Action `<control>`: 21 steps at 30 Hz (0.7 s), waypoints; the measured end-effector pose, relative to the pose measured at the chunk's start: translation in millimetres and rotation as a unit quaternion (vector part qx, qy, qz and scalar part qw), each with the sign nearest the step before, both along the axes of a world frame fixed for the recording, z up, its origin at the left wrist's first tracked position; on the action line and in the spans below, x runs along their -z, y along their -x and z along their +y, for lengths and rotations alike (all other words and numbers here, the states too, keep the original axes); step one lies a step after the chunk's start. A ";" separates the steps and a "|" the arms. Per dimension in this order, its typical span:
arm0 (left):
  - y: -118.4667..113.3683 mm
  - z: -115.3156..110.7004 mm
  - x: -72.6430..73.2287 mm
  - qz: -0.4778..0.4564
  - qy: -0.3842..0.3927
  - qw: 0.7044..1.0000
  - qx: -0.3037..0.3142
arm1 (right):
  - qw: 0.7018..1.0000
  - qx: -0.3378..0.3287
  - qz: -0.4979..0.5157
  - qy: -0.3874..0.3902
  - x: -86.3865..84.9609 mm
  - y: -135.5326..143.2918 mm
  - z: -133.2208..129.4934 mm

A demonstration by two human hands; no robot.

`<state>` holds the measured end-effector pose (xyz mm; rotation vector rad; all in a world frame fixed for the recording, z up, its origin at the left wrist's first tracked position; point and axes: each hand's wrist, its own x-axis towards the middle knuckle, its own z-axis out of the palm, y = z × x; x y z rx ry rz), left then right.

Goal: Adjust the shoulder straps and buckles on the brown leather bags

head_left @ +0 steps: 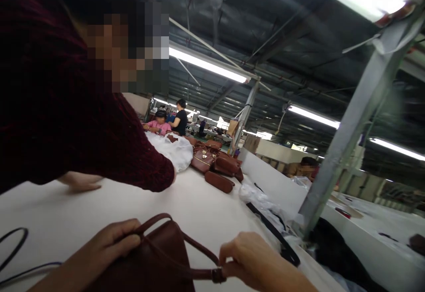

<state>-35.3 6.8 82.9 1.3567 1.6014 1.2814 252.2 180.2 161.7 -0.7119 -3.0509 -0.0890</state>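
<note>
A brown leather handbag [162, 256] is in front of me at the bottom of the head view, its lower part cut off by the frame. My left hand [121, 241] is closed on the bag's thin handle [159, 217], thumb and fingers pressed together at its upper left. On the other side, my right hand [247, 256] pinches the end of a strap [203, 274] beside a small buckle [217, 275]. Its fingertips partly hide the strap end. The strap runs from the bag's right side to that hand.
A co-worker in a dark red sleeve [146, 168] leans across the white table [199, 212] from the left. Several brown bags [215, 159] lie beyond, near white plastic [179, 150]. A black strap [275, 234] and a metal post [345, 128] are on the right.
</note>
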 end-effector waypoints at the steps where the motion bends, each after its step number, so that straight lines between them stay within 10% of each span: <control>1: -5.0 -0.8 -4.0 0.002 0.000 1.000 0.005 | 1.000 -0.006 -0.006 -0.016 7.8 2.9 -2.9; 8: -35.1 3.7 -11.2 0.106 -0.027 0.994 0.008 | 0.974 -0.123 0.190 0.000 7.7 44.3 -36.0; 13: -58.2 1.0 -13.6 0.016 -0.038 0.998 0.047 | 0.979 -0.188 0.035 -0.073 -1.5 69.5 -53.2; 21: -53.2 7.9 57.1 -0.238 -0.078 0.968 0.011 | 0.922 -0.286 0.189 -0.177 41.4 57.6 -46.5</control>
